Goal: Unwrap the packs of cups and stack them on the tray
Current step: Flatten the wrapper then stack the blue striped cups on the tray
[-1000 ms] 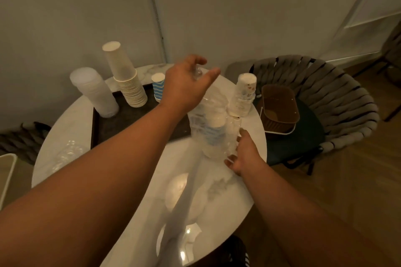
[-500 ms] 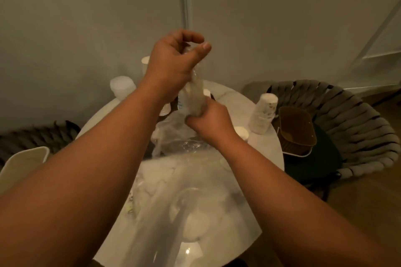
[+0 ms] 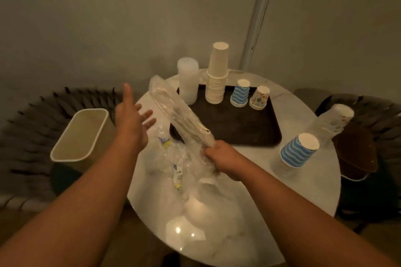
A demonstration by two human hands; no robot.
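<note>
Right hand (image 3: 225,159) fingers are curled tight around the lower end of the clear plastic wrap (image 3: 180,119), which slants up and left past the left hand (image 3: 130,123), whose fingers are spread and hold nothing; beyond, cup stacks (image 3: 217,78) stand on the dark tray (image 3: 234,128) atop the worktop (image 3: 260,197)

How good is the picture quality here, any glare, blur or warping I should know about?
Head view: dim, warm lighting; bright glare spots on the glossy table near its front edge; left hand and plastic wrap gripped by the right hand are motion-smeared; wide-angle lens bends the woven chair and the wall strip.
</note>
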